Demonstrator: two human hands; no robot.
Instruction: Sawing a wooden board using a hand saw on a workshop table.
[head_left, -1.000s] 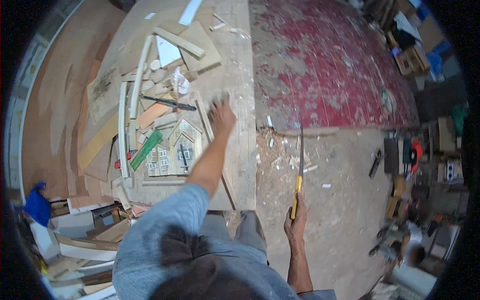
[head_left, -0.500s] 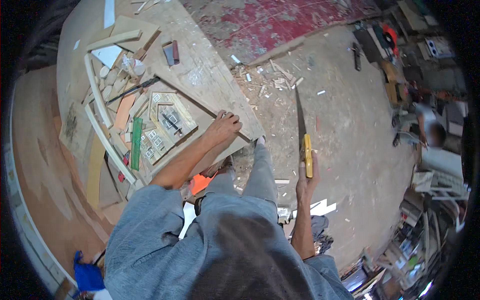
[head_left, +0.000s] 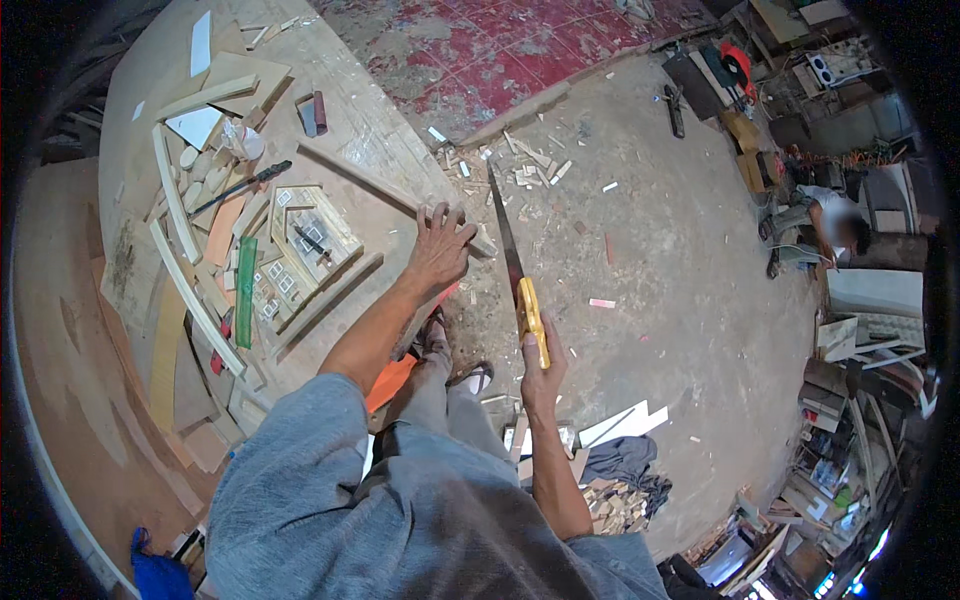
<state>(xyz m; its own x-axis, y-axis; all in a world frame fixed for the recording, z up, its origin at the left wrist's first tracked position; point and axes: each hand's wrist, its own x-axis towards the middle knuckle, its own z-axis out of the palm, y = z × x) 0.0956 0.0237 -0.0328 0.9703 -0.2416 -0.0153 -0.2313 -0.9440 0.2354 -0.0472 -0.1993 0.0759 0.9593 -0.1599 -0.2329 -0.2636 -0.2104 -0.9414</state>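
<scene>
My left hand (head_left: 442, 245) presses down on a long wooden strip (head_left: 355, 172) at the workbench's right corner, fingers curled over it. The strip's near end pokes out past the hand. In my right hand (head_left: 543, 368) is a handsaw (head_left: 530, 310), gripped by its yellow handle. Its narrow blade points away from me, just right of the strip's end and apart from it. Left of my left hand, a small wooden house model (head_left: 320, 245) lies on the bench with white window frames and a dark slim object on it.
The workbench (head_left: 370, 115) carries curved wooden strips (head_left: 195, 300), a green strip (head_left: 245, 290), a dark rod-like tool (head_left: 240, 188) and a plastic bag (head_left: 242, 138). Offcuts (head_left: 535, 165) litter the floor. White panels (head_left: 625, 425) lie near my feet. Another person (head_left: 825, 220) sits far right.
My right hand has brought the saw leftward, close to the strip's end. My left hand stays on the strip. My feet and the whole view have shifted.
</scene>
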